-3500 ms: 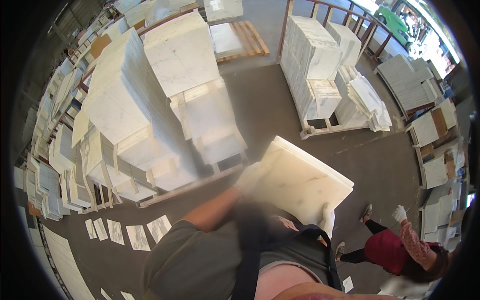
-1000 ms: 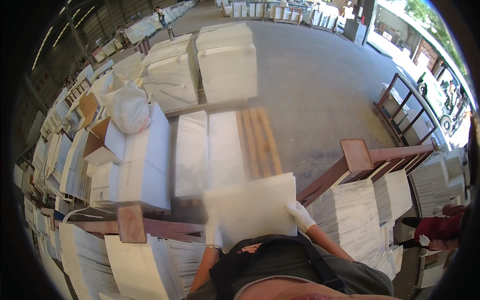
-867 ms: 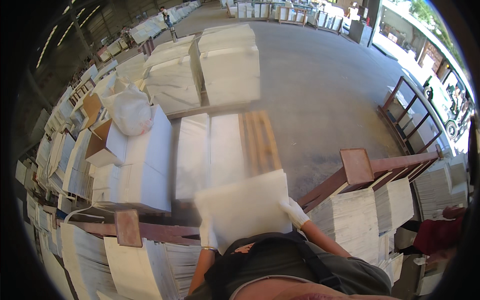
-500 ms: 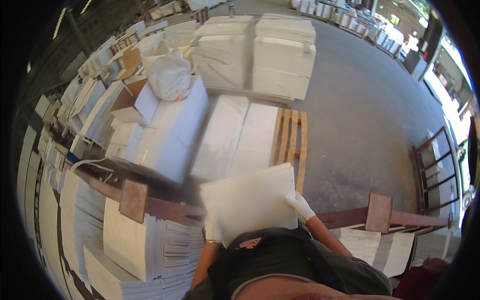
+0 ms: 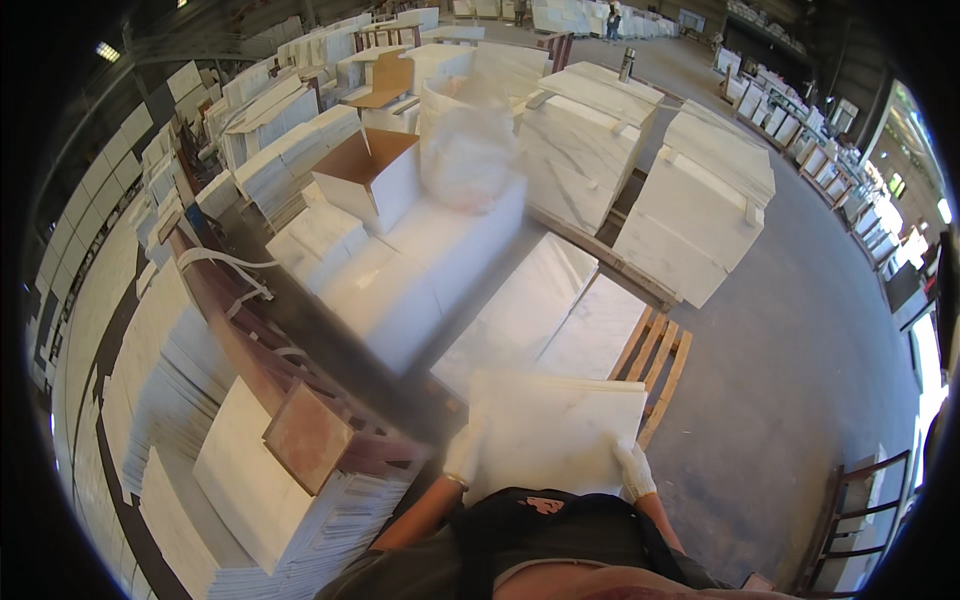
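Note:
I carry a square white marble tile [image 5: 552, 428] flat in front of my chest. My left hand [image 5: 466, 452], in a white glove, grips its left edge. My right hand [image 5: 633, 467], also gloved in white, grips its lower right corner. Just beyond the tile lies a wooden pallet [image 5: 660, 360] with two low rows of white tiles [image 5: 540, 320] laid on it; its right part shows bare slats.
Tall stacks of white tiles [image 5: 700, 215] stand behind the pallet. An open cardboard box [image 5: 372, 178] and a bulging white sack [image 5: 468, 150] sit on a stack at the left. A reddish metal rack [image 5: 300, 400] holds upright tiles at lower left. Grey concrete floor [image 5: 800, 350] lies to the right.
My view has swung left and I have walked from the open floor up to the half-loaded pallet. Both gloved hands hold the tile throughout.

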{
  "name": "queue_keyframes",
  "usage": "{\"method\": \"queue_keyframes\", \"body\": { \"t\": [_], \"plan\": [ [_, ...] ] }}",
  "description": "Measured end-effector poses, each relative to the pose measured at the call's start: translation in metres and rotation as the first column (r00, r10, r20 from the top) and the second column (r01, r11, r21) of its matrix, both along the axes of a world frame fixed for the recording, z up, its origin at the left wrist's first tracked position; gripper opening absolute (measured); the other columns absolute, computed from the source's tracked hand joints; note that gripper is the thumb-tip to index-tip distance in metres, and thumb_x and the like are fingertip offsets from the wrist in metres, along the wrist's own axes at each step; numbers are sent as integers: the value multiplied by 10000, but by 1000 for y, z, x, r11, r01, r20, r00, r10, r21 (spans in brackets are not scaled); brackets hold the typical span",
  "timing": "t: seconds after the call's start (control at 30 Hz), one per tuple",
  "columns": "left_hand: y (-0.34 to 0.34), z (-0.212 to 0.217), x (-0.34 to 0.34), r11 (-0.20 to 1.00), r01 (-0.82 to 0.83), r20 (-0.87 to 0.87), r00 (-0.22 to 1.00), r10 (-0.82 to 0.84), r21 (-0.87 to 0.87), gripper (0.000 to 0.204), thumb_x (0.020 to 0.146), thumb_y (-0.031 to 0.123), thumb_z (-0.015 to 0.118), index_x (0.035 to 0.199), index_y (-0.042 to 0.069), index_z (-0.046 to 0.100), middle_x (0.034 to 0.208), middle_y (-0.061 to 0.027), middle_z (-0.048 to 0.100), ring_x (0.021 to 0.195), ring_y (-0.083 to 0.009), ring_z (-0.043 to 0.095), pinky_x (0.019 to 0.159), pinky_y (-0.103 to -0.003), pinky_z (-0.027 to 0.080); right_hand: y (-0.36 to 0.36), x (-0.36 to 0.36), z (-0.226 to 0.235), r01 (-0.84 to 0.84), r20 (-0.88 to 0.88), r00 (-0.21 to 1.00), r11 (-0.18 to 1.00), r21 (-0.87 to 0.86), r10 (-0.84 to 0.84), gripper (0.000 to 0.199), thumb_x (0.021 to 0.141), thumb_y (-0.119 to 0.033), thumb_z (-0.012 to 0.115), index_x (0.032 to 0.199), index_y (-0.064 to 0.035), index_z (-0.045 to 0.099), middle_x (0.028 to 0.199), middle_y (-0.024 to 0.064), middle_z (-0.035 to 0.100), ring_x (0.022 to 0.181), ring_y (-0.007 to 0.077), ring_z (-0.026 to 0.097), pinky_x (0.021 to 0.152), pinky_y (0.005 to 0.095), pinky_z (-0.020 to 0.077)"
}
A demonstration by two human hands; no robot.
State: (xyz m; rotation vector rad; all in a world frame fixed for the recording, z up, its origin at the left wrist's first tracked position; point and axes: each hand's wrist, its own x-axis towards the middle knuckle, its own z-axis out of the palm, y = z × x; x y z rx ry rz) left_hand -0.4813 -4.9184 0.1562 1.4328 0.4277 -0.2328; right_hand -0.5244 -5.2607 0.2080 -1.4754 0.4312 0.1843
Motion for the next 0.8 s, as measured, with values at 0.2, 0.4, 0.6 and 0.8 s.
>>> {"method": "queue_keyframes", "body": {
  "t": [0.2,0.4,0.6,0.8],
  "plan": [
    [4,-6,25,997,36,-40,999,-34,65,695,1048,497,512,1408,-98,517,1340,-117,627,1182,-187,587,1022,-316,458,1,44,11,-27,-22,999,998,56,29,485,987,-301,599,1326,45,565,1184,43,638,1070,143,583,952,311,472],
    [-11,-26,29,981,-158,-141,980,142,-111,650,1043,456,534,1421,-73,528,1401,-153,603,1258,-186,544,1076,-333,404,-25,108,-27,-258,-20,965,959,119,263,505,959,-342,612,1272,55,589,1120,64,637,1029,126,564,906,301,468],
    [-70,-27,33,856,-489,-208,867,453,-171,693,1026,497,567,1411,-78,534,1350,-106,617,1190,-178,580,1021,-311,446,-57,198,-100,-521,-9,853,850,-81,522,472,978,-295,651,1293,50,581,1152,50,661,1026,123,601,904,289,492],
    [-147,3,76,786,-615,-451,721,527,-64,720,1027,573,512,1407,-38,529,1302,-130,634,1139,-237,618,961,-352,510,-102,257,-109,-657,-208,752,686,-314,625,510,994,-420,613,1171,58,618,1028,95,680,932,143,607,833,307,498]
  ]
}}
